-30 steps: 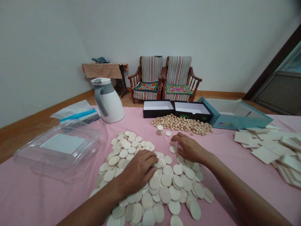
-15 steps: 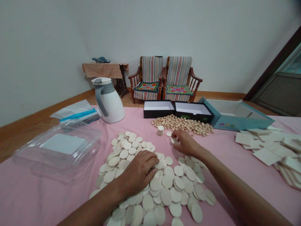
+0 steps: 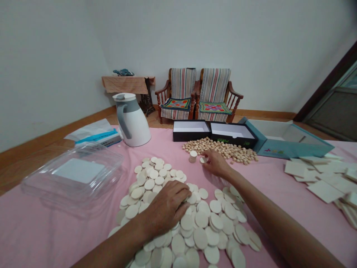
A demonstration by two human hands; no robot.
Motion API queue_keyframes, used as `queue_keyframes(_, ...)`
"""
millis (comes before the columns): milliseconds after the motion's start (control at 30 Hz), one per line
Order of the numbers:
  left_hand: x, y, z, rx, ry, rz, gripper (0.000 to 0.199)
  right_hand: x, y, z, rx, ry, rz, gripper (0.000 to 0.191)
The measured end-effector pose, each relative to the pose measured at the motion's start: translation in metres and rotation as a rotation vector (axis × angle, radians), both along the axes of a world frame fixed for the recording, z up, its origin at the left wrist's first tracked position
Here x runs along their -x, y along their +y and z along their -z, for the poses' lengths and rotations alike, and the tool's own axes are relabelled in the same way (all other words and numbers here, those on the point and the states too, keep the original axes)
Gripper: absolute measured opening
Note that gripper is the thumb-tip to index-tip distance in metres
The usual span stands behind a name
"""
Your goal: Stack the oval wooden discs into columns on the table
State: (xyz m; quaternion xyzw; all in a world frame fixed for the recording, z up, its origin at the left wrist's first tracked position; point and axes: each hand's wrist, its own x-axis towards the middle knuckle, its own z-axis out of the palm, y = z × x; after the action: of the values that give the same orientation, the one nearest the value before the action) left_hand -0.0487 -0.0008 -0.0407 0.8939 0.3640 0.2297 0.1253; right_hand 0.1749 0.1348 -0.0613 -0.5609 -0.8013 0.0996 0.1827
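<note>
A broad heap of pale round wooden discs (image 3: 200, 219) spreads over the pink cloth. My left hand (image 3: 170, 203) rests on the heap with its fingers curled together; whatever is under its fingertips is hidden. Past the heap, my right hand (image 3: 216, 163) pinches a wooden disc (image 3: 203, 160) at its edge, low over the cloth. Just left of it stands a short upright stack of discs (image 3: 193, 156), apart from the fingers. A loose disc seen earlier at that spot is now covered by the held one.
Small wooden beads (image 3: 223, 149) lie before two black box trays (image 3: 192, 136). A blue box (image 3: 292, 147) and square wooden pieces (image 3: 325, 190) are to the right. On the left are a white jug (image 3: 136, 128), a clear plastic container (image 3: 111, 167) and a blue-white packet (image 3: 97, 137).
My right hand has moved slightly forward and left with the disc, bringing it close to the stack, over the loose disc. My left hand stays on the heap. The view has shifted a little.
</note>
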Motion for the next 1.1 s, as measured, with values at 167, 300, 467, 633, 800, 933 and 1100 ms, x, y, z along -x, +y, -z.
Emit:
queue_keyframes(167, 0.0, 0.0, 0.0, 0.006, 0.011, -0.002, 0.019, 0.007, -0.005, -0.002, -0.022, -0.078, 0.076, 0.021)
queue_keyframes(300, 0.0, 0.001, 0.001, 0.009, 0.01, 0.001, 0.019, 0.01, -0.001, -0.002, 0.0, -0.058, 0.072, 0.02)
queue_keyframes(467, 0.0, 0.0, 0.001, 0.015, 0.013, -0.006, 0.02, 0.011, 0.005, 0.0, -0.002, -0.002, 0.023, 0.022)
queue_keyframes(633, 0.0, 0.0, -0.001, -0.006, 0.009, -0.002, 0.019, 0.009, 0.005, 0.0, -0.002, -0.005, -0.017, 0.027)
queue_keyframes(800, -0.001, 0.0, -0.001, -0.015, 0.006, -0.005, 0.02, -0.002, -0.019, -0.024, 0.025, 0.033, -0.009, 0.017)
queue_keyframes(933, -0.001, 0.0, -0.001, -0.004, 0.012, 0.0, 0.019, -0.007, -0.059, -0.042, 0.264, 0.089, -0.334, 0.016)
queue_keyframes(1100, -0.001, 0.001, 0.0, -0.013, 0.022, -0.018, 0.019, -0.004, -0.089, -0.037, 0.276, 0.027, -0.409, 0.033)
